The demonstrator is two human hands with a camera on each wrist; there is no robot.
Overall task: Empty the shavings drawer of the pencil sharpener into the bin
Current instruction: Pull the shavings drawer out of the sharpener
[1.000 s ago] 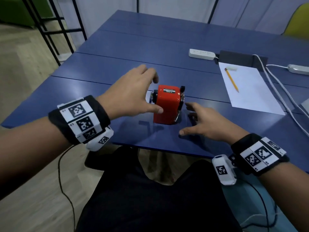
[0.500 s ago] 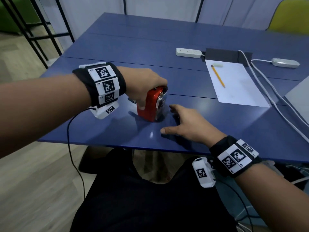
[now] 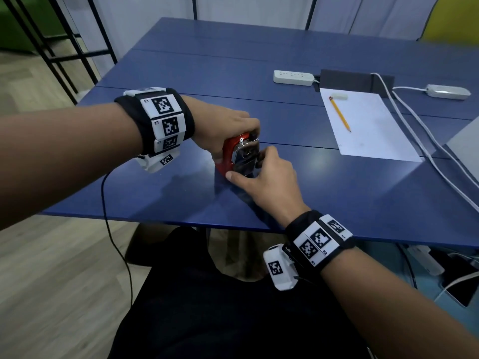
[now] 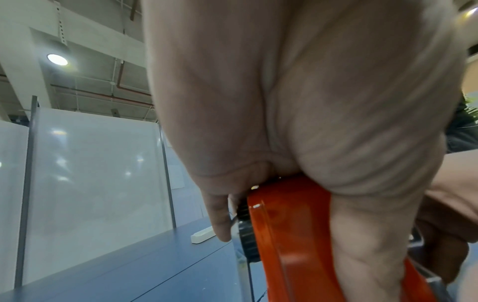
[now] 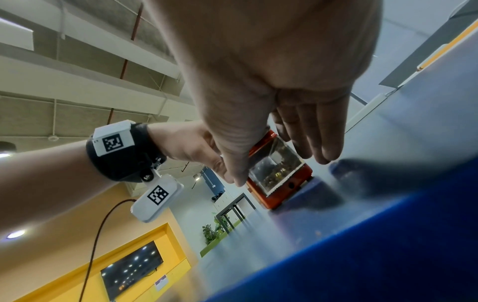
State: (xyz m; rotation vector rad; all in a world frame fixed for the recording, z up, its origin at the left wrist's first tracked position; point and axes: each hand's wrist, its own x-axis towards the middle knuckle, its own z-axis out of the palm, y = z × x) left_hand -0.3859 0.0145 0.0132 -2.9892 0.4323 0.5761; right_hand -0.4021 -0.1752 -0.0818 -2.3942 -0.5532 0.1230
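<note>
The red pencil sharpener (image 3: 228, 154) stands tilted on the blue table (image 3: 337, 203) near its front edge. My left hand (image 3: 233, 137) grips the red body (image 4: 292, 235) from above, fingers over the far end and thumb down the near side. The clear shavings drawer (image 5: 276, 165), dark with shavings, sits in the sharpener's front face. My right hand (image 3: 246, 168) pinches that drawer, with the thumb (image 5: 230, 163) on its left edge and the fingers (image 5: 310, 139) on its right. No bin shows in any view.
A white sheet (image 3: 368, 130) with a yellow pencil (image 3: 340, 114) and an eraser (image 3: 339, 96) lies to the right. Behind it are two power strips (image 3: 293, 77), and white cables (image 3: 425, 141) run along the right side. A grey laptop corner (image 3: 466, 149) sits at the right edge.
My left hand closed on the sharpener, turned it and tilted it. My right hand left the tabletop and came onto the drawer at the front face.
</note>
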